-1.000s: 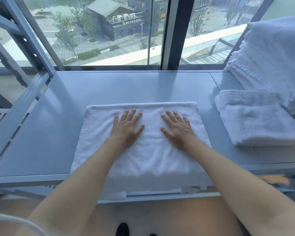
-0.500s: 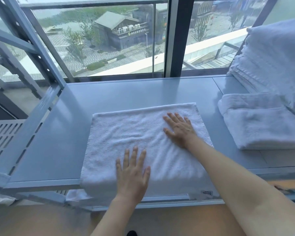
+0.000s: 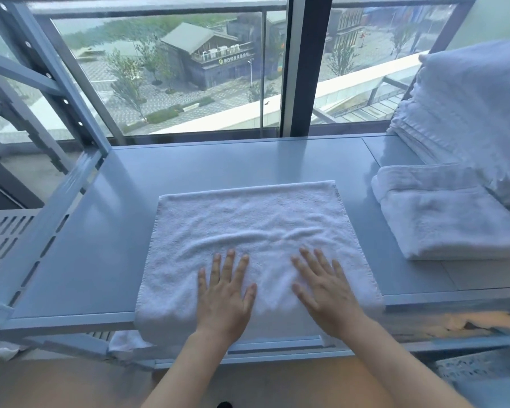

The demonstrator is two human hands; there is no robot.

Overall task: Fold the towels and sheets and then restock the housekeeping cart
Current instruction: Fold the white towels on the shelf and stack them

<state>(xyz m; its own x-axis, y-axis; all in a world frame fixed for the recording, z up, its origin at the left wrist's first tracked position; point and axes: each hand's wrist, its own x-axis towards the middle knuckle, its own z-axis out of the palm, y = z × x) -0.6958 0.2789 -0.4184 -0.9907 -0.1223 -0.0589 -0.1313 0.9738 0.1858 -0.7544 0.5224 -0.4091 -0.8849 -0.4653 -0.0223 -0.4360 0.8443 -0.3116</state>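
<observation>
Two hands flat on one white towel [image 3: 248, 231], fingers spread, gripping nothing: left hand [image 3: 224, 298], right hand [image 3: 326, 293], both near its front edge. Towel lies on the grey shelf [image 3: 106, 245], front overhanging. One folded towel [image 3: 451, 219] right, stack [image 3: 477, 119] behind.

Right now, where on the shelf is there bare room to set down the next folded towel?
Bare shelf lies left of the spread towel, out to the slotted frame rail. A second strip runs behind the towel up to the window. A narrow gap separates the towel from the folded towel. The right end is crowded by that and the linen stack.
</observation>
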